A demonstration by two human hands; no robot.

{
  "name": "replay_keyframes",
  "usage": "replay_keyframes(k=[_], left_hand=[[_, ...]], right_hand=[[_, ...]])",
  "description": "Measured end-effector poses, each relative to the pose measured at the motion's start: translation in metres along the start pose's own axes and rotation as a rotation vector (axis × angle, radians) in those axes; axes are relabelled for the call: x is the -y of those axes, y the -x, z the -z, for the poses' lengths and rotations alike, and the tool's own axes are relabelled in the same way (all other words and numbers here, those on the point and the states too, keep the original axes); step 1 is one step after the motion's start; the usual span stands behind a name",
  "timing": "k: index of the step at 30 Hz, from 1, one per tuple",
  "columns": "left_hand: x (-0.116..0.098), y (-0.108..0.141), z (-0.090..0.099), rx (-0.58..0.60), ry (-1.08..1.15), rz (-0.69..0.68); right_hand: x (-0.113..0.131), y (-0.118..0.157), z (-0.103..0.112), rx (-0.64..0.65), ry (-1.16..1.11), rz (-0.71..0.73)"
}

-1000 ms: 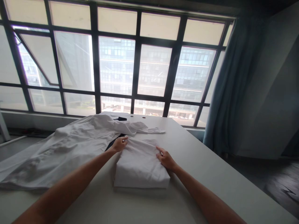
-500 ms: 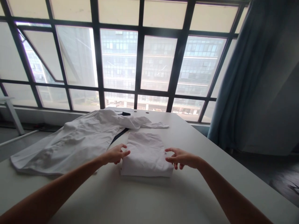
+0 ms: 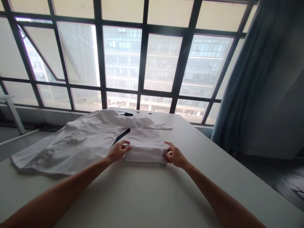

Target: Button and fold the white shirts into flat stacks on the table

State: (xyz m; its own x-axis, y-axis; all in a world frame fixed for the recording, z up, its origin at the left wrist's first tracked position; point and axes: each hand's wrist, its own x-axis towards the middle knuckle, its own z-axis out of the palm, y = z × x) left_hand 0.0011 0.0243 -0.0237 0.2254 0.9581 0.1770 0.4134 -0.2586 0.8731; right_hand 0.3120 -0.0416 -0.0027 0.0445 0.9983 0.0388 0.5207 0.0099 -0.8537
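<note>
evidently, left hand [image 3: 117, 151] and right hand [image 3: 176, 156] curl against the folded white cloth [image 3: 145, 149], pinch unconfirmed; uneven pushing could skew its layers.

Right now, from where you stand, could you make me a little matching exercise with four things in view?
Things:
1. Folded white garment
2. Rumpled white garment
3. Curtain
4. Hinged windowpane

Places and states:
A. Blue, hanging at the right
B. Between the left hand and the right hand
C. Tilted open, upper left
D. Spread over the table's left side

Pairs: 1-B; 2-D; 3-A; 4-C
</note>
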Motion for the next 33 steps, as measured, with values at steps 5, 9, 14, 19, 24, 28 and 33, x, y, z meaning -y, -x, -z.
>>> replay_keyframes(k=[5,9,14,19,24,28,33], left_hand=[[-0.001,0.003,-0.004,0.029,-0.002,0.038],[-0.006,0.009,0.003,0.046,-0.065,0.072],[-0.012,0.017,0.018,0.250,-0.018,0.203],[-0.012,0.024,0.023,0.320,-0.031,0.259],[-0.009,0.023,0.019,0.302,-0.105,0.253],[-0.004,0.022,0.019,0.251,-0.154,0.172],[-0.004,0.023,0.017,0.228,-0.245,0.101]], right_hand=[[-0.002,0.001,0.007,0.057,-0.123,-0.128],[-0.005,0.008,0.011,0.108,-0.207,-0.210],[-0.009,0.008,0.012,0.191,-0.214,-0.190],[-0.011,0.009,0.015,0.244,-0.161,-0.198],[-0.009,0.011,0.010,0.240,-0.021,-0.231],[-0.006,0.013,0.007,0.209,0.033,-0.225],[-0.008,0.012,0.006,0.208,0.090,-0.182]])
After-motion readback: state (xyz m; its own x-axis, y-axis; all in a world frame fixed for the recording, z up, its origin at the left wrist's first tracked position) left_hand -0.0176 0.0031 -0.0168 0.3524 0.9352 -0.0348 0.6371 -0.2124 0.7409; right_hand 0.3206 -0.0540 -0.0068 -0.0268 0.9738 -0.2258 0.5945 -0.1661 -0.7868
